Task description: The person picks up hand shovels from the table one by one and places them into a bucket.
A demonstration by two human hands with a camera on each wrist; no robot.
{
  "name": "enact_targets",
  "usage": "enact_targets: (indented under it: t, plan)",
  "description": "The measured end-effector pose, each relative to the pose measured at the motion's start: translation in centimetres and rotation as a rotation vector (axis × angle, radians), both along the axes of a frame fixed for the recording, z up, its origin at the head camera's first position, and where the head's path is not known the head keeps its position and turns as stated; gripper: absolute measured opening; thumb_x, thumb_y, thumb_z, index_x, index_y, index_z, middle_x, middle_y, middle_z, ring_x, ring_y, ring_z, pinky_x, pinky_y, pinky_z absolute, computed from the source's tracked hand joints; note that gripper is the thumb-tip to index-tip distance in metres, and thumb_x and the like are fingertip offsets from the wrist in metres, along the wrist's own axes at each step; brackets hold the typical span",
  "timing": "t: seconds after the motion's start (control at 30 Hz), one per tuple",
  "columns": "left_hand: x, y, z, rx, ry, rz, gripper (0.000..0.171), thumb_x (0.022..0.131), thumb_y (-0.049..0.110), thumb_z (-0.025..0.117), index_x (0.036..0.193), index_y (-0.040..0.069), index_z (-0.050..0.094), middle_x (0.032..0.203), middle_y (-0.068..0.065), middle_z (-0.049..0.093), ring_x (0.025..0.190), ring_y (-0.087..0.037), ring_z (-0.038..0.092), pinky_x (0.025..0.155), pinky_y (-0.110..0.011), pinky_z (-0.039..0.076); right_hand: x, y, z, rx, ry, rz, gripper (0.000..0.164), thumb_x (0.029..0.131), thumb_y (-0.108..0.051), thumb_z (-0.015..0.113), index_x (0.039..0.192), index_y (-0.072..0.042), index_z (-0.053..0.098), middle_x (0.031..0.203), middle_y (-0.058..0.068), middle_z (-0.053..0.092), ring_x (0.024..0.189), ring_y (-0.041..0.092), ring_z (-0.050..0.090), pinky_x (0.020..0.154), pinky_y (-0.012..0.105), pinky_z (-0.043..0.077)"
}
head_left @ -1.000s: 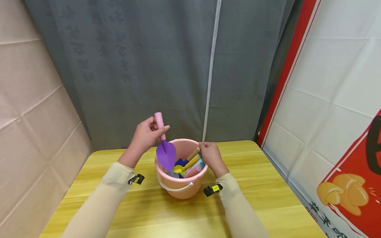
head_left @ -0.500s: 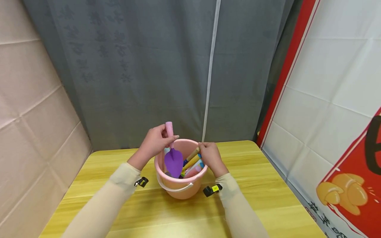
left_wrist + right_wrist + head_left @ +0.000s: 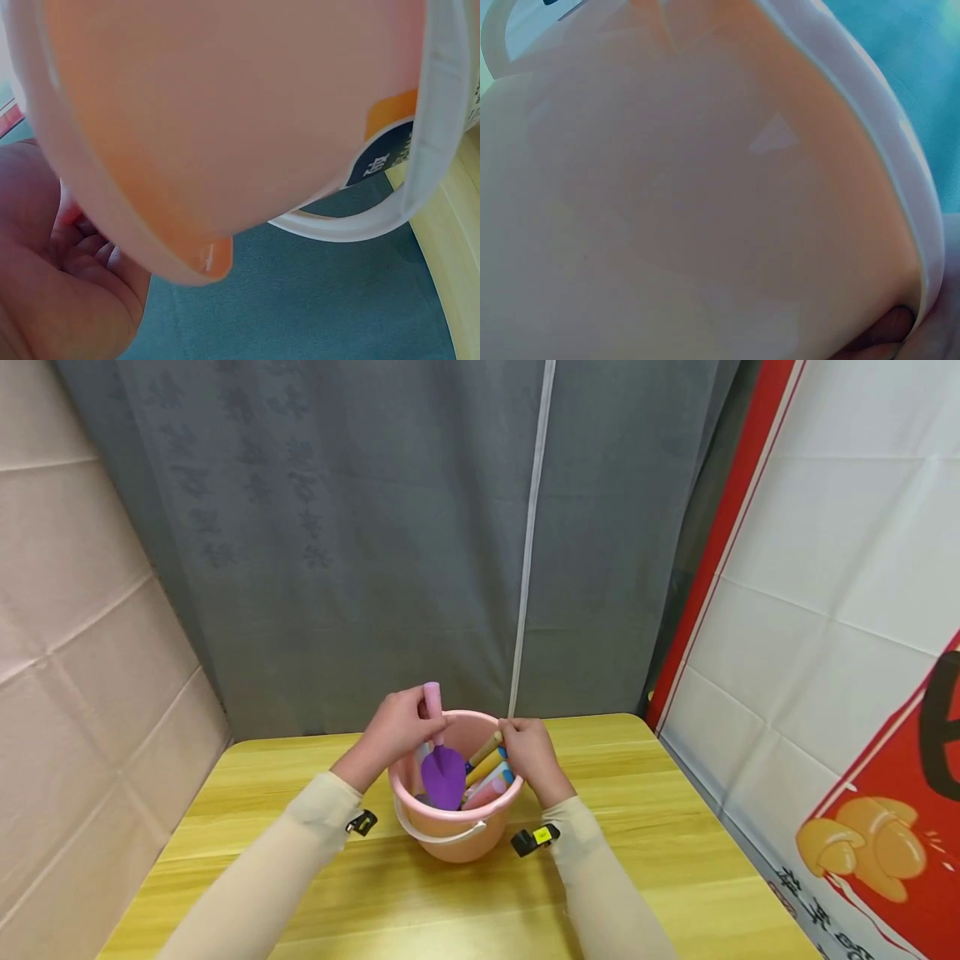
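In the head view, a purple toy shovel (image 3: pixel 443 777) with a pink-purple handle is held upright by my left hand (image 3: pixel 396 729), which pinches the handle. Its blade is down inside the pink bucket (image 3: pixel 459 847). My right hand (image 3: pixel 531 750) grips the bucket's right rim. Beside the blade lie several things: a tan handle (image 3: pixel 484 748), a yellow handle (image 3: pixel 486 768) with a blue end and a pink piece (image 3: pixel 487 792). The left wrist view has the bucket wall (image 3: pixel 247 112) in front of my left hand (image 3: pixel 67 277), hiding the shovel. Bucket wall fills most of the right wrist view.
A white bail handle (image 3: pixel 450 837) hangs at the bucket's front. Under it is a yellow wood-grain table (image 3: pixel 420 918). A grey curtain (image 3: pixel 360 543) stands behind the table's far edge, with pale cloth (image 3: pixel 82 610) on the left and a printed banner (image 3: pixel 810 635) on the right.
My left hand has moved right and downward, carrying the shovel from over the bucket's left rim to lower inside it. My right hand has stayed on the rim.
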State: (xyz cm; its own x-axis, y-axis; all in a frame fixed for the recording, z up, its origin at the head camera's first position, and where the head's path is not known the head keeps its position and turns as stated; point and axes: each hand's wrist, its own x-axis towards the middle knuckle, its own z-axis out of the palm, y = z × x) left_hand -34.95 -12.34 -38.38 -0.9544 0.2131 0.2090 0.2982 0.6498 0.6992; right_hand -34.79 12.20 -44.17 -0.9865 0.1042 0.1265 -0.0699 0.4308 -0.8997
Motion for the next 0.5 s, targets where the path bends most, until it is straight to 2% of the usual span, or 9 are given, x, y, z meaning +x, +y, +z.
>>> enact_targets:
  t: [0.13,0.37,0.5]
  plan:
    - [-0.01,0.14,-0.17,0.0,0.016,-0.011,0.03,0.099,0.04,0.085,0.09,0.019,0.065,0.079,-0.003,0.076,0.078,-0.023,0.068,0.077,-0.041,0.055,0.09,-0.02,0.03,-0.004,-0.002,0.0,0.037,0.115,-0.029,0.059,0.118,-0.003,0.084,0.095,0.009,0.072,0.085,0.022,0.066,0.073,0.029,0.056]
    - [-0.07,0.19,-0.29,-0.012,0.061,0.005,0.029,0.098,0.039,0.087,0.091,0.019,0.066,0.079,0.002,0.072,0.076,-0.02,0.066,0.07,-0.038,0.056,0.21,-0.07,0.09,0.002,0.003,0.008,0.04,0.116,-0.032,0.057,0.098,-0.005,0.082,0.081,0.007,0.066,0.074,0.018,0.062,0.064,0.025,0.051]
    - [-0.11,0.23,-0.28,0.0,0.061,0.01,0.028,0.098,0.037,0.087,0.092,0.019,0.067,0.081,0.001,0.072,0.078,-0.022,0.066,0.07,-0.038,0.057,0.25,-0.16,0.08,-0.005,-0.003,0.012,0.042,0.116,-0.033,0.057,0.093,-0.006,0.08,0.078,0.005,0.063,0.072,0.018,0.06,0.063,0.025,0.05]
